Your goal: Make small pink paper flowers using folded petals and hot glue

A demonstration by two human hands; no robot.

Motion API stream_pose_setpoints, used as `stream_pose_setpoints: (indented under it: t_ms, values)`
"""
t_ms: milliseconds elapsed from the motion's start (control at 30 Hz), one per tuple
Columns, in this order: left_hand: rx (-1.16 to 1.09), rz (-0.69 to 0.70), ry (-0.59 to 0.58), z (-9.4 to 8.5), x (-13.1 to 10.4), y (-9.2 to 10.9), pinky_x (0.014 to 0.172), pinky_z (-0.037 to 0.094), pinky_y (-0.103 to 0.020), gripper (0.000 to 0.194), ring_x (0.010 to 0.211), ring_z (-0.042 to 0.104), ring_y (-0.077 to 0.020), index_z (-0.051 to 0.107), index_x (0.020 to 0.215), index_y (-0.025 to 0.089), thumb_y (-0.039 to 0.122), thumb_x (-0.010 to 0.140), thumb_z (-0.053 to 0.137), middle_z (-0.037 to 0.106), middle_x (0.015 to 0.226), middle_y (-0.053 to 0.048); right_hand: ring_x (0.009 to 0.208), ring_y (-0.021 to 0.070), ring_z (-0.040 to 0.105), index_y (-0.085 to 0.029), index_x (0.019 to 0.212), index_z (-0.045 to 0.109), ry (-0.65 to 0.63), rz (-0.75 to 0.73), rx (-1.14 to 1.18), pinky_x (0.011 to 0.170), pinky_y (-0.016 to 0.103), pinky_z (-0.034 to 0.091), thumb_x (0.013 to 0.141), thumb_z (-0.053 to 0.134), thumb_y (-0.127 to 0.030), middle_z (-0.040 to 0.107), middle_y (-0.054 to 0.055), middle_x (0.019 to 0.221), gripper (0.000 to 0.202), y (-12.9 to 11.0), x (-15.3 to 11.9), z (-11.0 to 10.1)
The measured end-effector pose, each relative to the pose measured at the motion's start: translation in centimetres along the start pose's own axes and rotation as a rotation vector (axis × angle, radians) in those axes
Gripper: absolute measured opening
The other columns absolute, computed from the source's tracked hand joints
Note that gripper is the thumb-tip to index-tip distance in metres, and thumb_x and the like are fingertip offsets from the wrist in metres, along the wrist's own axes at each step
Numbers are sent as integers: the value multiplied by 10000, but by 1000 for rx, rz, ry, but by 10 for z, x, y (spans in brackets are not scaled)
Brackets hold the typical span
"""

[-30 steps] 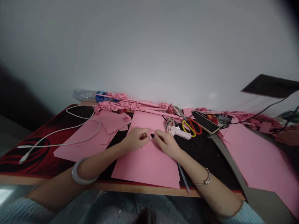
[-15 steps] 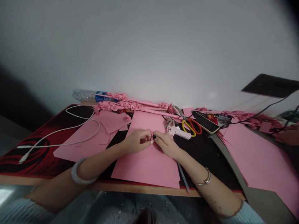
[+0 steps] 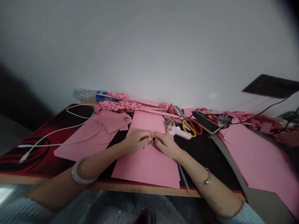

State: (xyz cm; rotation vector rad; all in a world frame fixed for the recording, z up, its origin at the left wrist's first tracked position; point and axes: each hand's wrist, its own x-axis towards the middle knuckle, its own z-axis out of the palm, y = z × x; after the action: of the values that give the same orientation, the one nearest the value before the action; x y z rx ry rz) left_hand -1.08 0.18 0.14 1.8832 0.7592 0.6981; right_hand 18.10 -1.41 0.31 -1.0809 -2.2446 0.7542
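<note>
Between my fingertips is a small folded piece of pink paper [image 3: 152, 137], mostly covered by the fingers. My left hand [image 3: 137, 140] pinches it from the left, and my right hand [image 3: 165, 143] pinches it from the right. Both hands are just above a pink paper sheet [image 3: 144, 169] that lies on the dark mat. Close to my right hand rests a white glue gun [image 3: 179, 133]. Scissors with yellow and red handles [image 3: 195, 127] lie just beyond it. A glue stick [image 3: 184, 177] lies beside the sheet, partly under my right forearm.
Pink paper flowers on stems [image 3: 130, 105] line the wall, with a plastic bottle [image 3: 85, 95] at their left. A white cable [image 3: 58, 145] loops over paper sheets on the left. A phone [image 3: 206, 123] lies at the right, near a large pink sheet stack [image 3: 261, 155].
The fingers of both hands have shifted slightly around the small pink paper, and a little more of it shows between them. Other things stay where they were.
</note>
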Motion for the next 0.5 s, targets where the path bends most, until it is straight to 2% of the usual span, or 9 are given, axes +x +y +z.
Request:
stream_pose_setpoints:
  t_ms: [233,500]
  values:
    - [64,-4,14,0,1,3,526,414,-198,170,523,552,-100,548,670,173,149,807,450,553,607,34,561,125,523,-207,681,463,-41,6,4,596,232,377,856,380,-75,561,-25,610,235,0,-1,-1]
    - [118,5,29,0,1,-1,540,416,-196,167,546,566,-105,552,670,175,165,814,466,580,603,30,539,118,503,-208,699,459,-46,6,-32,570,224,354,860,388,-74,539,-34,597,221,0,-1,1]
